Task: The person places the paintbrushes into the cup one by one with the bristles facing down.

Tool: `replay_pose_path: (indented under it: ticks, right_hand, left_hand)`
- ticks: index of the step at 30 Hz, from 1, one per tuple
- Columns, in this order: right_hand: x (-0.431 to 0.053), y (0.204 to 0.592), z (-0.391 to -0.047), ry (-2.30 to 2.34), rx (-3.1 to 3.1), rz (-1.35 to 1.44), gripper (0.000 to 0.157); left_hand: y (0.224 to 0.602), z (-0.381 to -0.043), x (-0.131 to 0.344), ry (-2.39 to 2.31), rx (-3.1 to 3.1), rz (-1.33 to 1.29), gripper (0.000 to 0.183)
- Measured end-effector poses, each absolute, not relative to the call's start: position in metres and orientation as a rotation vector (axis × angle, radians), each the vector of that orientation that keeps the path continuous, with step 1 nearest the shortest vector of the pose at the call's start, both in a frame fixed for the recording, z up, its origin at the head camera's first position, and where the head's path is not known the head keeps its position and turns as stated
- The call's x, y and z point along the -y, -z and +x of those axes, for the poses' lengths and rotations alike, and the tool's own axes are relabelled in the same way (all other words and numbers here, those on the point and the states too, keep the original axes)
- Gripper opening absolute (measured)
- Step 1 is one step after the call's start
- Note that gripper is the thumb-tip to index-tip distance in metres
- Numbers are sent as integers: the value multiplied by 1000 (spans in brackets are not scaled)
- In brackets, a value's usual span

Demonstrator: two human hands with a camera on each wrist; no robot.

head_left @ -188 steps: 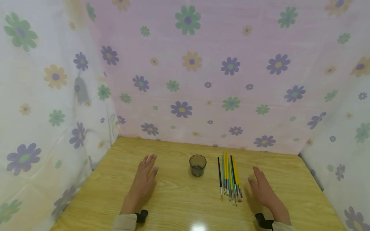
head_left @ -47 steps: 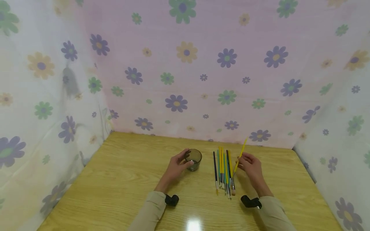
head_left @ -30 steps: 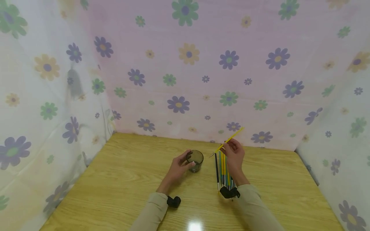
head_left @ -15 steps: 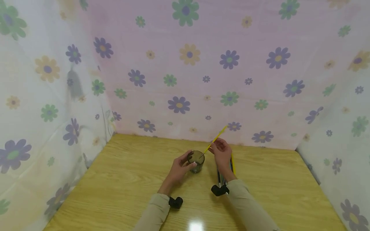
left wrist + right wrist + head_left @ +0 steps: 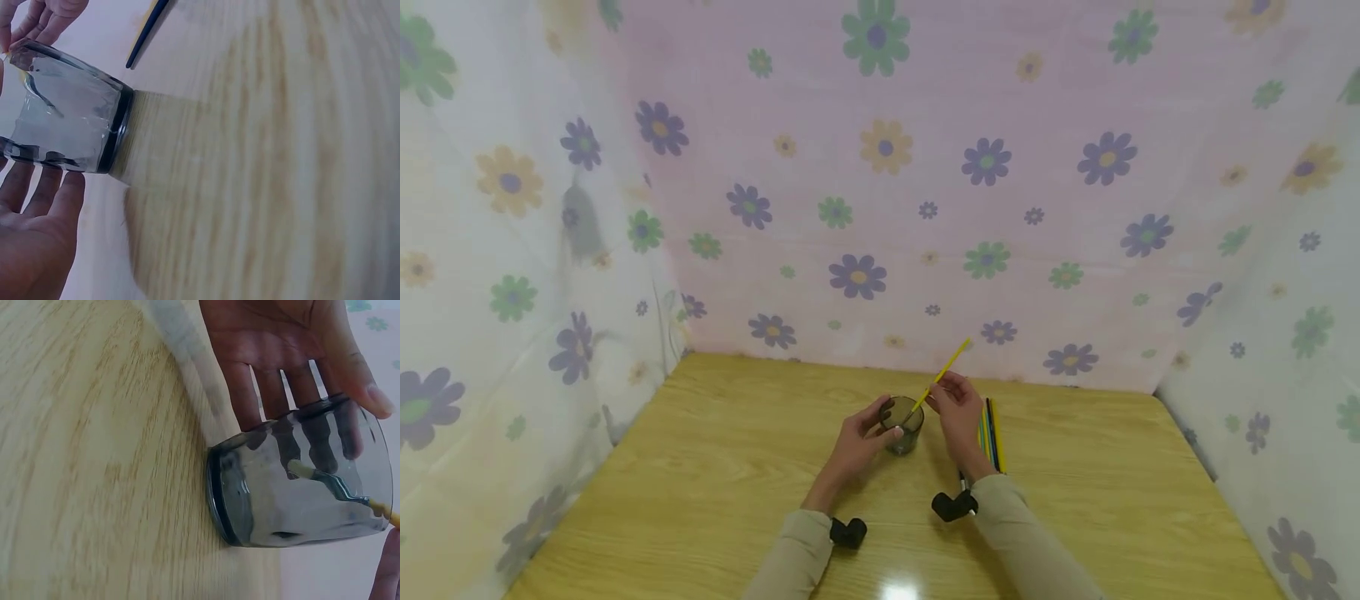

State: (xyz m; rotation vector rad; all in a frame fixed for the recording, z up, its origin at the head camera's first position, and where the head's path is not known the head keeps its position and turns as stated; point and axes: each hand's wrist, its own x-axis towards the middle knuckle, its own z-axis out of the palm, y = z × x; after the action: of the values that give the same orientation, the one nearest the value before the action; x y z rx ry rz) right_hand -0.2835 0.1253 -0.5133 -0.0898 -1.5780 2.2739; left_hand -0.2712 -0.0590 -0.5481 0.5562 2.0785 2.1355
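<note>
Smooth glossy glass tumbler (image 5: 287, 497), metal-ferruled paintbrush (image 5: 950, 363), shiny wood-grained tabletop (image 5: 737, 442), creased cloth backdrop (image 5: 805, 237)

The head view looks forward and down from above and behind the left hand (image 5: 856, 443) and right hand (image 5: 957, 414), far enough back to take in the table (image 5: 737, 446) around them and the flowered cloth (image 5: 925, 108) beyond. The left wrist view, close and low beside the left hand, is turned on its side and faces the glass (image 5: 910, 435) between the hands. The right wrist view, also sideways and close, looks past the right hand's fingers toward the left palm. All three share the glass; both wrist views show the paintbrush (image 5: 946, 367) through its wall.
</note>
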Motion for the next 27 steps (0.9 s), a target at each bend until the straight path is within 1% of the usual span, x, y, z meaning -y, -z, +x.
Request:
replay_pose_path:
  ticks: [5, 10, 15, 27]
  right_hand:
    - [-121, 516, -283, -2222, 1598, -92, 25]
    - [-120, 519, -284, -2215, 1610, -49, 30]
    - [-120, 523, -286, -2218, 1598, -25, 27]
    - [-124, 533, -280, -2216, 1705, 4, 33]
  left_hand:
    - [549, -272, 59, -2129, -2090, 569, 70]
    - [549, -272, 60, -2134, -2087, 557, 70]
    - [549, -274, 59, -2126, -2101, 580, 71]
    - [548, -271, 59, -2112, -2108, 561, 72]
